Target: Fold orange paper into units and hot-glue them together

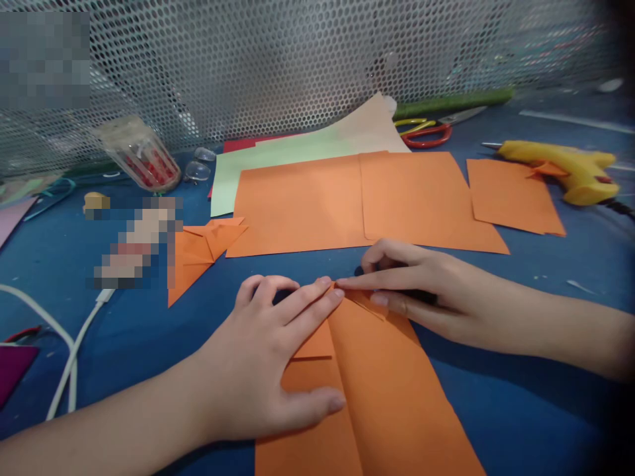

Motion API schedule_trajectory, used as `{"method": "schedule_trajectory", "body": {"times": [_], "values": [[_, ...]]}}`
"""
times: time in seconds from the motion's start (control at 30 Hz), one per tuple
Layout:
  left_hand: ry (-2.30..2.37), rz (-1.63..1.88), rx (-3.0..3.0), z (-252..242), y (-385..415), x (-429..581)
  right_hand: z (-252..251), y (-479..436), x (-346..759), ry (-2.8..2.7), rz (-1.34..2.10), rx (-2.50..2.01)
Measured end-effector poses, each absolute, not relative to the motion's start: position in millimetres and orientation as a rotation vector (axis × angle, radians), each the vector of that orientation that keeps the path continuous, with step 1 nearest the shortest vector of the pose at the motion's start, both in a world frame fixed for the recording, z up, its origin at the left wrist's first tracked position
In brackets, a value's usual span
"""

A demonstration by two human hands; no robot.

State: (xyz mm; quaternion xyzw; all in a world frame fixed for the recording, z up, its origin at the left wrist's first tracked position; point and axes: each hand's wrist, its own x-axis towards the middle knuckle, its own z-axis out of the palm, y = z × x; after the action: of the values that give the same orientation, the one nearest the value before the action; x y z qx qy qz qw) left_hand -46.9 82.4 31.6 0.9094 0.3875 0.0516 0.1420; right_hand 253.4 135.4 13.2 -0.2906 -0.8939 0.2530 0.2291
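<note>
A sheet of orange paper [401, 396] lies in front of me with a crease down its length. Its far left corner is folded inward as a flap. My left hand [262, 357] lies flat over that flap, fingers stretched to the paper's far tip and thumb spread apart. From the right, my right hand [436, 284] holds the far right corner, folded partly inward, between index finger and thumb. Its other fingers are curled. Left of the far tip, a folded orange paper piece [206, 248] rests on the blue table.
Behind lie large orange sheets [307, 205] over pale green paper [268, 155]. Scissors [431, 132] and a yellow glue gun [570, 168] are at the back right, near a small orange sheet [510, 198]. A tilted jar [143, 155] and white cable [74, 357] are left.
</note>
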Motion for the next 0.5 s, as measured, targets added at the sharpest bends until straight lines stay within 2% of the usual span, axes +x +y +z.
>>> {"method": "schedule_trajectory", "body": {"times": [0.3, 0.5], "values": [[1.114, 0.141, 2.607, 32, 84, -47, 32, 135, 258, -2.657, 0.149, -0.567], [1.098, 0.138, 2.597, 31, 84, -49, 41, 131, 258, -2.685, 0.023, -0.549]]}}
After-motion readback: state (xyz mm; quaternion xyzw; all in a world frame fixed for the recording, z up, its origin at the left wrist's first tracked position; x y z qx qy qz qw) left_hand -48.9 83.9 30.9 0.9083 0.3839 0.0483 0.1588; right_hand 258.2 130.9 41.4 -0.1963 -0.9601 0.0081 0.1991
